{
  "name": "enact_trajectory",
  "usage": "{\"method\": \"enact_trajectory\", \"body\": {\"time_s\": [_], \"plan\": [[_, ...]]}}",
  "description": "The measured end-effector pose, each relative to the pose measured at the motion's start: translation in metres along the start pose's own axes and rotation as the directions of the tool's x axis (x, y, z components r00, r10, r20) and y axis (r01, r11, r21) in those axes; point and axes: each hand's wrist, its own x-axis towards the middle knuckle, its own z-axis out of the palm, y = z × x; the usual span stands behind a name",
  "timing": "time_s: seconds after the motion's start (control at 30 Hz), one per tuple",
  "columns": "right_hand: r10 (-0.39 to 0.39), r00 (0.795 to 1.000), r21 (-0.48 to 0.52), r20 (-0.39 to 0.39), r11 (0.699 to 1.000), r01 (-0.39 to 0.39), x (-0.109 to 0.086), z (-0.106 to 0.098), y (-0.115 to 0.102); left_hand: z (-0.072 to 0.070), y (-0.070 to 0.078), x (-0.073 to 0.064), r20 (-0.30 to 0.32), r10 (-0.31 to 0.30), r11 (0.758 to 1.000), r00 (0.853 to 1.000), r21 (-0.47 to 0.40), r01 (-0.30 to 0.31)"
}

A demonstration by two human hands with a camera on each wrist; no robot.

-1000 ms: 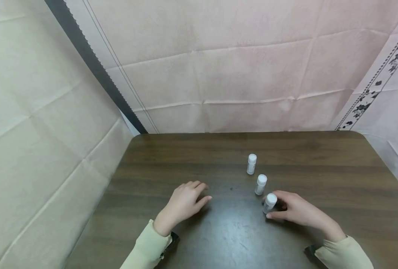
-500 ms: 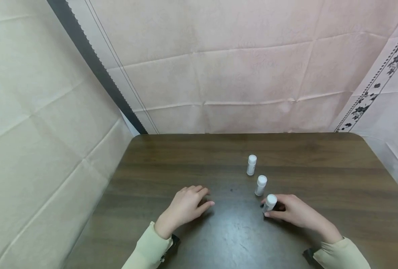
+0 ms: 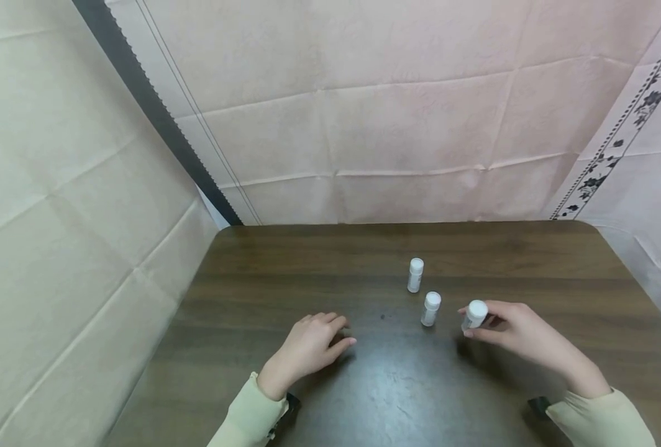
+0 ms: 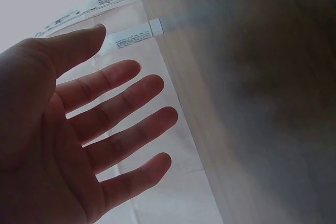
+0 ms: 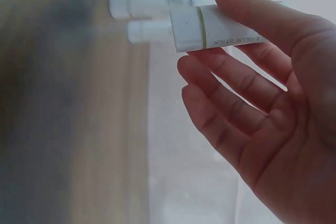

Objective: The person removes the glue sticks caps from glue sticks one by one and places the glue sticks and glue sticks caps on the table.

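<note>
My right hand (image 3: pixel 523 332) pinches a white glue stick (image 3: pixel 475 315) between thumb and fingers, holding it upright just over the table. In the right wrist view, printed lettering shows along the side of this glue stick (image 5: pixel 231 29). Two more white glue sticks stand upright to its left: the nearer glue stick (image 3: pixel 430 309) and, a little behind it, the farther glue stick (image 3: pixel 415 275). My left hand (image 3: pixel 310 347) hovers low over the table's left half, palm down and holding nothing. Its fingers are spread and relaxed in the left wrist view.
The dark wooden table (image 3: pixel 286 261) has rounded far corners. Behind it hangs a pale pink cloth (image 3: pixel 409 124) with a floral border at right, and a cream cloth (image 3: pixel 73 205) covers the left side.
My right hand has lifted the nearest glue stick and moved it right and away from me, apart from the other two. My left hand has barely shifted.
</note>
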Motion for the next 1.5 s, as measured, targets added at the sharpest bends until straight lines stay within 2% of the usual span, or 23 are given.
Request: {"method": "enact_trajectory", "body": {"time_s": [0.17,0.37,0.53,0.73,0.87,1.1,1.37,1.5], "plan": [[0.057,0.998,-0.032,-0.031,0.998,-0.058,-0.001,-0.014,-0.003,0.000,0.000,-0.002,0.012,-0.009,1.000,1.000,-0.006,0.009],[0.087,0.996,-0.022,-0.022,0.996,-0.088,-0.003,-0.012,-0.005,-0.002,0.002,-0.006,0.025,-0.016,1.000,1.000,-0.012,0.016],[0.034,0.999,-0.020,-0.020,0.999,-0.034,-0.002,-0.003,-0.007,-0.001,0.005,-0.008,0.024,-0.009,1.000,1.000,-0.005,0.009],[-0.014,0.999,-0.018,0.041,1.000,0.014,0.012,0.004,-0.015,0.001,0.006,-0.011,-0.002,-0.013,1.000,1.000,0.010,0.013],[-0.049,0.996,0.012,0.076,0.999,0.048,0.019,0.007,-0.022,0.002,0.007,-0.012,0.003,-0.011,1.000,1.000,0.006,0.011],[-0.112,0.991,0.043,0.077,0.993,0.109,0.023,0.011,-0.036,0.000,0.008,-0.009,0.009,0.011,1.000,1.000,-0.005,-0.011],[-0.152,0.984,0.080,0.092,0.986,0.145,0.025,0.017,-0.045,-0.001,0.010,-0.008,0.025,0.030,0.998,0.999,-0.052,-0.028],[-0.143,0.984,0.082,0.105,0.987,0.135,0.026,0.020,-0.045,-0.005,0.008,-0.005,0.016,0.035,0.998,0.999,-0.048,-0.034]]}}
